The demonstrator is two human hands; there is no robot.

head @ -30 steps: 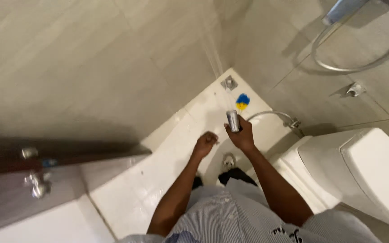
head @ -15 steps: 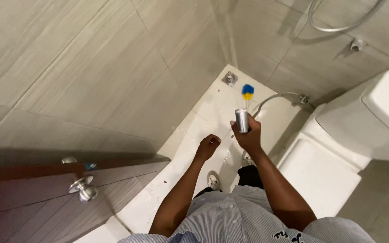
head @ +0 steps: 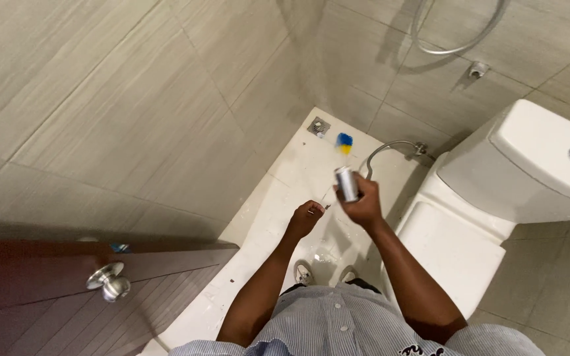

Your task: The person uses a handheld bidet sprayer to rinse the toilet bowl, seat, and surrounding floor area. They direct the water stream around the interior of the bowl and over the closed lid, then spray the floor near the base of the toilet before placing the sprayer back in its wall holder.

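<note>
My right hand (head: 364, 207) grips a shiny metal cylinder (head: 346, 182) that points up and away from me, over the white floor. A blue and yellow brush head (head: 344, 142) shows just beyond the cylinder's tip; whether it is joined to the cylinder I cannot tell. My left hand (head: 306, 217) is curled into a loose fist just left of the right hand, pinching a small dark object too small to name. Both arms reach out from my striped shirt.
A white toilet (head: 496, 198) with a flush button on its tank stands to the right. A hose (head: 390, 148) runs from a wall valve beside it. A floor drain (head: 318, 126) sits in the far corner. A brown door with a metal knob (head: 109, 280) is at lower left.
The view has swung, so the toilet and door knob show more fully. My right hand still holds the cylinder, and both hands stay close together over the floor.
</note>
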